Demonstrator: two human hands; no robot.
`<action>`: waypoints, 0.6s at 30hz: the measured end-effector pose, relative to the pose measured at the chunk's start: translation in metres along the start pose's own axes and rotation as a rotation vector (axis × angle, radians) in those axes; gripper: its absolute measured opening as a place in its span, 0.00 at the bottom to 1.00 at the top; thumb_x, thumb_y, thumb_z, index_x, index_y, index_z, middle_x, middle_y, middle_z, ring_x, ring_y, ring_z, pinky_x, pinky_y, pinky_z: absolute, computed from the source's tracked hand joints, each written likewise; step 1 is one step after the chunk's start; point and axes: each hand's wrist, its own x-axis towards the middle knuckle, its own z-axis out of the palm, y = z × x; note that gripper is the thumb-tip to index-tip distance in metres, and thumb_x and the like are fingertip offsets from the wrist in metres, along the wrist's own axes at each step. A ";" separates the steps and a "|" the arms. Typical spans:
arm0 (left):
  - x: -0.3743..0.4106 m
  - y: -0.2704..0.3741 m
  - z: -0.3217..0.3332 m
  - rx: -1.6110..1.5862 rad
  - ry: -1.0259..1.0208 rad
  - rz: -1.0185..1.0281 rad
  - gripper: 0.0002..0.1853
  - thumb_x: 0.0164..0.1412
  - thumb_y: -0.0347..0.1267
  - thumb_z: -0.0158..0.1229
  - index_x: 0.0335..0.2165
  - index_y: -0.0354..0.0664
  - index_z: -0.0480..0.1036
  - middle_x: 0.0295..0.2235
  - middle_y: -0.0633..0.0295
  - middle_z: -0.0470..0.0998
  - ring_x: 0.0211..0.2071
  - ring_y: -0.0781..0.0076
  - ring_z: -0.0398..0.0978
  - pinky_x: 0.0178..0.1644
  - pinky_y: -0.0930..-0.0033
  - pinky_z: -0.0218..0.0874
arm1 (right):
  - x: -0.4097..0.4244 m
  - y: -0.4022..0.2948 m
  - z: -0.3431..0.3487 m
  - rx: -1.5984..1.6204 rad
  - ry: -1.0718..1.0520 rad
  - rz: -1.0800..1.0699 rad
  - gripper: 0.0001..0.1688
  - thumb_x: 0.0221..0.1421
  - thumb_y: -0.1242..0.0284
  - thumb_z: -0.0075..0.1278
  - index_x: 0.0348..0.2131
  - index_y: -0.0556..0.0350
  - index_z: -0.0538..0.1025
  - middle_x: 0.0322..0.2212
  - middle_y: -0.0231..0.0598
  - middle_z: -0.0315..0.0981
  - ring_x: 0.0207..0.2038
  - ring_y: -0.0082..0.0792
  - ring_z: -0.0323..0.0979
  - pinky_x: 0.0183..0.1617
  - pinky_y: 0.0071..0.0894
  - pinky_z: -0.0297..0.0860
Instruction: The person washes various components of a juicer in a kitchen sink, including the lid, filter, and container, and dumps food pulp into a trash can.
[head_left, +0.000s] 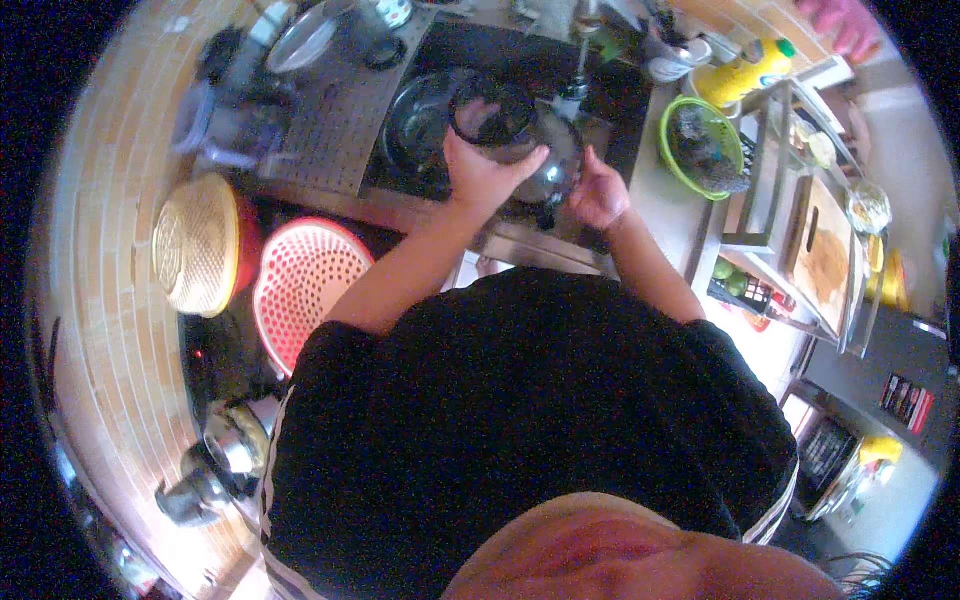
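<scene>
Over a dark sink, my left hand grips a dark, see-through round bowl, with some fingers showing through it. Just right of that bowl is a shiny, round, glassy vessel or lid; glare and blur hide its exact kind. My right hand holds its right edge, thumb raised. A metal faucet stands behind both pieces. To the left, in the sink, lies a large dark round pan or basin.
A ribbed drainboard adjoins the sink on the left, with a red-and-white colander and a cream basket nearer me. At right are a green basket, a yellow bottle and a wooden cutting board.
</scene>
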 end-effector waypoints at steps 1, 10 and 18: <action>0.004 0.011 -0.014 0.048 0.030 0.046 0.48 0.29 0.37 0.73 0.48 0.32 0.55 0.44 0.52 0.66 0.47 0.63 0.65 0.52 0.63 0.56 | 0.009 0.002 0.002 0.111 -0.199 0.079 0.29 0.58 0.52 0.36 0.50 0.54 0.64 0.46 0.46 0.66 0.49 0.47 0.64 0.56 0.51 0.56; -0.018 0.126 -0.230 0.125 0.439 -0.090 0.36 0.36 0.27 0.69 0.45 0.32 0.63 0.42 0.53 0.70 0.43 0.64 0.69 0.49 0.63 0.61 | 0.147 -0.139 -0.167 -0.472 0.362 -0.327 0.15 0.51 0.64 0.45 0.29 0.58 0.70 0.29 0.41 0.71 0.31 0.36 0.69 0.35 0.41 0.68; -0.145 0.078 -0.312 0.215 0.653 -0.372 0.37 0.41 0.26 0.65 0.50 0.35 0.56 0.45 0.55 0.67 0.46 0.63 0.66 0.52 0.61 0.57 | 0.120 -0.020 -0.241 -2.468 0.137 0.897 0.20 0.49 0.63 0.46 0.38 0.59 0.70 0.31 0.47 0.71 0.34 0.42 0.71 0.41 0.41 0.67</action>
